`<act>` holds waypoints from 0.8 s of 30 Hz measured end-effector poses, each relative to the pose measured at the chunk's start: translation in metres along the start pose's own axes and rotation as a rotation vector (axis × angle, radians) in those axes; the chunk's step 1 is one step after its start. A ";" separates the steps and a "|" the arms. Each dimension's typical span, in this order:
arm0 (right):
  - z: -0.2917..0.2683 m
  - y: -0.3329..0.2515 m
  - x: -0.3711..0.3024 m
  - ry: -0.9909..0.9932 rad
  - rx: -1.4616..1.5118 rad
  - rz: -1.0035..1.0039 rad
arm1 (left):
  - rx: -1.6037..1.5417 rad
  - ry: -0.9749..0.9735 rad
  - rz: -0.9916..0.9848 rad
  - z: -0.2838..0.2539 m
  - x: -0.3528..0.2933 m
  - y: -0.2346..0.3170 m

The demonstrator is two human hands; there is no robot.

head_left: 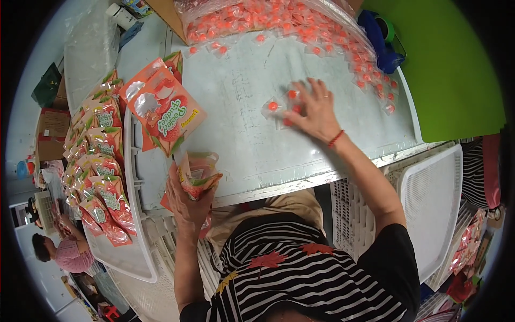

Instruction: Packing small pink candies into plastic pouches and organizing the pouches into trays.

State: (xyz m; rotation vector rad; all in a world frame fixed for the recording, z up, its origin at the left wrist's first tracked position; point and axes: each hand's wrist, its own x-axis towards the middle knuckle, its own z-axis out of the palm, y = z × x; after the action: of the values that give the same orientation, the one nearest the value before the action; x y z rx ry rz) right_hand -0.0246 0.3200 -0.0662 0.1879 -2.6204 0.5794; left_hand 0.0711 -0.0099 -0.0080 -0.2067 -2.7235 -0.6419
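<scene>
My left hand (189, 197), low at the table's near left edge, is closed around a stand-up candy pouch (197, 170) whose top gapes. My right hand (317, 114), with a red string bracelet on its wrist, lies palm down over the table with fingers apart. Under and beside its fingertips are several small clear-wrapped red candies; one wrapped candy (272, 106) lies just to their left. The fingers partly cover the others. Flat pouches (167, 107), pink and printed with fruit, lie in a stack beyond my left hand.
A pile of wrapped red candies (236, 20) spills from a plastic-lined carton at the far side. A blue tape dispenser (387, 53) stands at its right. At left, a white tray (140, 252) holds many filled pouches. Another white tray (432, 209) is at right. A person (72, 255) works far left.
</scene>
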 end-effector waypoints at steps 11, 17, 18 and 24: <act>0.078 -0.131 -0.010 -0.104 0.073 -0.100 | 0.041 0.085 -0.058 -0.004 0.008 -0.010; 0.082 -0.105 0.037 -0.046 0.251 -0.239 | 0.019 0.161 -0.021 -0.016 0.015 -0.024; 0.079 -0.076 0.062 0.051 0.155 -0.181 | 0.026 0.149 -0.057 -0.020 0.012 -0.025; 0.063 0.077 0.155 0.170 -0.270 0.183 | 0.029 0.135 -0.091 -0.019 0.013 -0.033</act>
State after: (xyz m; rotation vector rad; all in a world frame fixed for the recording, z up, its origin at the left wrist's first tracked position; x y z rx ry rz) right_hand -0.2042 0.3568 -0.0751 -0.1787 -2.5309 0.2804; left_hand 0.0574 -0.0472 -0.0008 -0.0317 -2.6222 -0.6174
